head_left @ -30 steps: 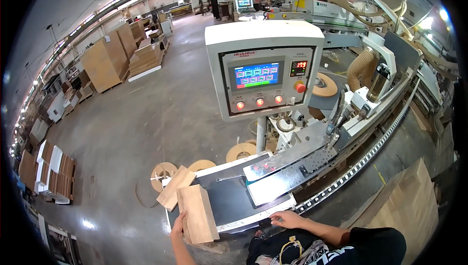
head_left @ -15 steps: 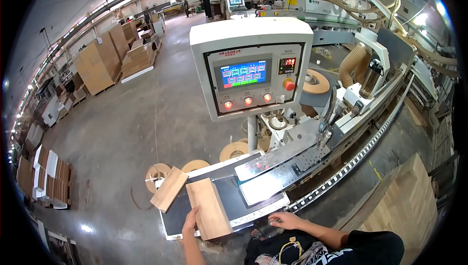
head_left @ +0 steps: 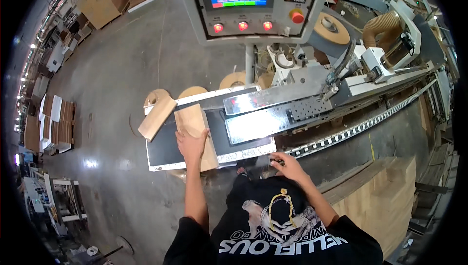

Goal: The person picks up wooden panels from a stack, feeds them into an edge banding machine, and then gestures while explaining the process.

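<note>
My left hand (head_left: pixel 191 144) spans a stack of light wooden boards (head_left: pixel 191 119), thumb at the right edge and fingers at the left, closed around the top one. The stack lies across the dark machine table (head_left: pixel 161 154), its near end overhanging the white front edge. A second wooden piece (head_left: pixel 157 117) rests at an angle to its left. Beside the table's near right corner is my right hand (head_left: pixel 288 165), fingers loosely curled and apart, with nothing clearly in them.
A control panel (head_left: pixel 239 16) on a post stands ahead. Right of the boards is a shiny metal feed plate (head_left: pixel 253 124), and a roller track (head_left: pixel 341 136) runs off rightward. Stacked wood (head_left: pixel 375 187) stands at my right; tape rolls (head_left: pixel 192 92) sit behind the table.
The view has tipped downward, so the panel sits higher. My left hand has shifted from the stack's left edge to over its top. My right hand's fingers have loosened slightly.
</note>
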A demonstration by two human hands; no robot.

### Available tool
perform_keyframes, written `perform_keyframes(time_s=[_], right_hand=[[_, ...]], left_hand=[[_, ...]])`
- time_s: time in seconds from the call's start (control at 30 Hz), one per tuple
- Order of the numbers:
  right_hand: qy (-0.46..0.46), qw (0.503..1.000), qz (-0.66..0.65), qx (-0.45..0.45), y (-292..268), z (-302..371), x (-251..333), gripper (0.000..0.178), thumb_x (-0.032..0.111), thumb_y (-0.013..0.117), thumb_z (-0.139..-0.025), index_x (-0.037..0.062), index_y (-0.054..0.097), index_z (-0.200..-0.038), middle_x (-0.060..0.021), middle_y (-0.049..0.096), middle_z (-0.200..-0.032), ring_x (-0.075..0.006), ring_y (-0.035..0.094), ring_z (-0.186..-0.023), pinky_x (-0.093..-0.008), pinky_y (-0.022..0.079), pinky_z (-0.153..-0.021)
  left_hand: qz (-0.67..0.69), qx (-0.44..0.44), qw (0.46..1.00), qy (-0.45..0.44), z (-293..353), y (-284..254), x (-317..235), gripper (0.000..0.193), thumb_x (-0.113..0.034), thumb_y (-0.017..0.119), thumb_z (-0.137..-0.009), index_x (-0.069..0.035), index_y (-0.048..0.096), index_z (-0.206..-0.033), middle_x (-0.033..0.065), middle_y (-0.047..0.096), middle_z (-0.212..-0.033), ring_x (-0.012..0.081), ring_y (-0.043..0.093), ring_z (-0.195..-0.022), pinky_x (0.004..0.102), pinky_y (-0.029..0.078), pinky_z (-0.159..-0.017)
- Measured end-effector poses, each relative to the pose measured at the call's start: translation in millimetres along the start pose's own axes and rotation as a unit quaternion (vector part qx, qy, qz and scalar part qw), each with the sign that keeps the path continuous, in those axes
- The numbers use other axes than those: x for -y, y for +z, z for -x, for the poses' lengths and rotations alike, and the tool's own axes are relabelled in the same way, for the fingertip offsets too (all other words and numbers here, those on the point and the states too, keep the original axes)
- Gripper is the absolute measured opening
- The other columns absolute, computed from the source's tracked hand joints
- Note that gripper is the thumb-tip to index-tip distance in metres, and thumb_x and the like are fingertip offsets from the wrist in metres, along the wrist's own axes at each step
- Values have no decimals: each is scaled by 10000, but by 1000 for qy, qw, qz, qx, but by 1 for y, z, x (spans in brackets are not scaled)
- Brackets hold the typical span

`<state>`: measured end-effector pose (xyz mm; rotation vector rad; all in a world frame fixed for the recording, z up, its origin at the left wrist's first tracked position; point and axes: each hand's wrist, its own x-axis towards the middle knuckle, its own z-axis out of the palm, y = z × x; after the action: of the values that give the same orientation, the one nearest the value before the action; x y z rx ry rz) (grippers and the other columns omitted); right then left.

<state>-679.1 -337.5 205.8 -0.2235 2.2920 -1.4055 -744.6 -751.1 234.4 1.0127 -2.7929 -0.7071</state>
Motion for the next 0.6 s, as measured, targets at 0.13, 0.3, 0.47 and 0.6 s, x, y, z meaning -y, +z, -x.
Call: perform_keyframes(time_s=[0.13, 0.3, 0.47, 0.6], right_hand=[[-19, 999, 13, -46, -36, 17, -10, 465, 276, 746, -1030, 42, 656, -1420, -126, 768, -1250, -254, 734, -1142, -367, 572, -968], [-10, 993, -44, -110, -72, 41, -48, 429, 246, 751, -1034, 33, 672, -1398, -108, 774, -1228, -198, 718, -1034, -331, 571, -879], [5, 986, -107, -127, -99, 49, -67, 388, 173, 738, -1046, -7, 664, -1382, -82, 757, -1092, -139, 671, -895, -307, 567, -816], [17, 979, -133, -156, -115, 52, -87, 397, 182, 744, -1045, -9, 664, -1383, -101, 769, -1146, -141, 688, -933, -307, 567, -844]], left_hand=[[-117, -2, 993, -14, 5, 21, -3, 1218, -677, 855, -755, -8, 352, -1639, 380, 339, -1655, 522, 387, -1518, 644, 367, -1205], [-150, -4, 989, -4, 4, 21, -7, 1160, -605, 873, -731, -59, 403, -1640, 341, 420, -1604, 506, 478, -1449, 592, 408, -1186], [-7, -1, 1000, 1, -31, 2, 16, 1181, -566, 879, -709, -43, 387, -1647, 354, 462, -1552, 515, 520, -1401, 552, 452, -1165], [-24, 54, 993, 98, -7, -27, -65, 1186, -495, 896, -683, -49, 381, -1654, 342, 481, -1536, 513, 533, -1381, 546, 456, -1163]])
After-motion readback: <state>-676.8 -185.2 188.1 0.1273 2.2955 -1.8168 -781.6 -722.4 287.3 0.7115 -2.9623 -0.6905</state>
